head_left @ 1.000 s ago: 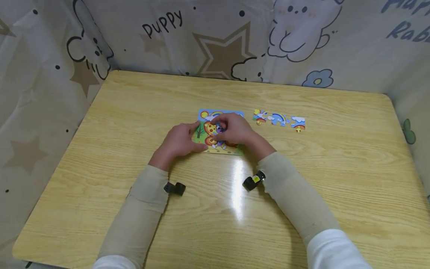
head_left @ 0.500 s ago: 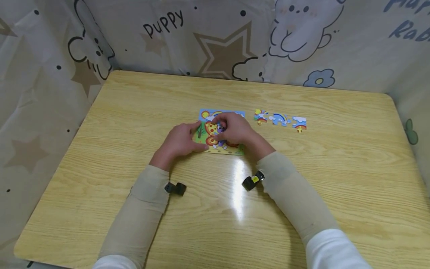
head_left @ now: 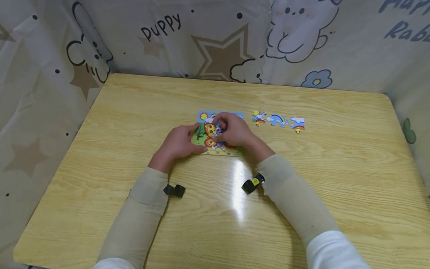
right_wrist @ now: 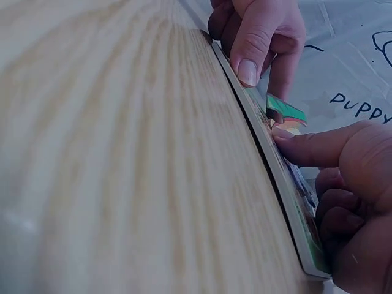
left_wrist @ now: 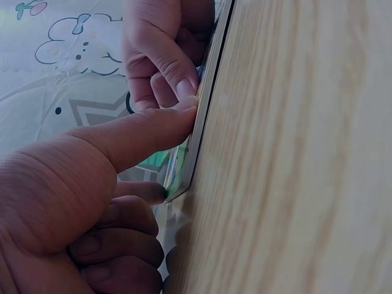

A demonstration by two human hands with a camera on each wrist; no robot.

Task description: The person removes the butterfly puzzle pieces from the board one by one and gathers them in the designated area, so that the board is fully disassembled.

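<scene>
A colourful jigsaw puzzle board point(head_left: 221, 152) with a butterfly picture lies flat on the table between both hands. My left hand point(head_left: 178, 142) holds its left side, thumb on the front edge and index finger at the left edge. My right hand point(head_left: 233, 130) reaches over the picture and pinches a puzzle piece point(right_wrist: 289, 111) with a green part and a red band. In the right wrist view this piece tilts up from the board beside the right thumb. The right fingers hide part of the picture.
To the right of the board, three loose puzzle pieces point(head_left: 278, 120) lie in a row on the wooden table point(head_left: 302, 179). A printed cloth point(head_left: 221, 41) hangs behind the table. Light reflects off the tabletop before the board.
A piece at the left of the puzzle, flat before, now tilts up from the board at the right fingertips. Both hands stay almost where they were; the head view shifts slightly.
</scene>
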